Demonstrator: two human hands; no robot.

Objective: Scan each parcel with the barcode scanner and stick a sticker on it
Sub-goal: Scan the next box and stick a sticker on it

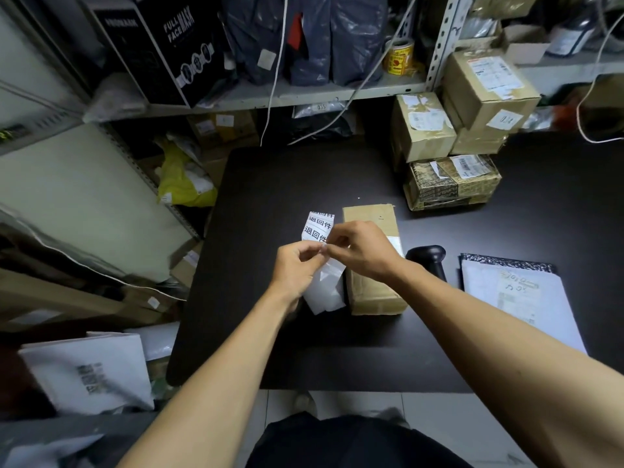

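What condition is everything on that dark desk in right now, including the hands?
Sticker strip: held above the desk, one sticker being peeled.
Left hand: grips the strip's backing.
Right hand: pinches a sticker edge.
Brown parcel: lying flat, closed.
Barcode scanner: lying on the desk, unheld.
White mailer: flat, sealed.
Stacked boxes: closed, labelled.

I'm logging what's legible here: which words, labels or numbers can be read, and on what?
"退回件", repeated: sticker strip both hands hold.
"FULL FACE MASK": black box on the shelf.
"035": tag on a grey bag under the shelf.
Shipping labels on the cardboard boxes, white mailer: too blurred.
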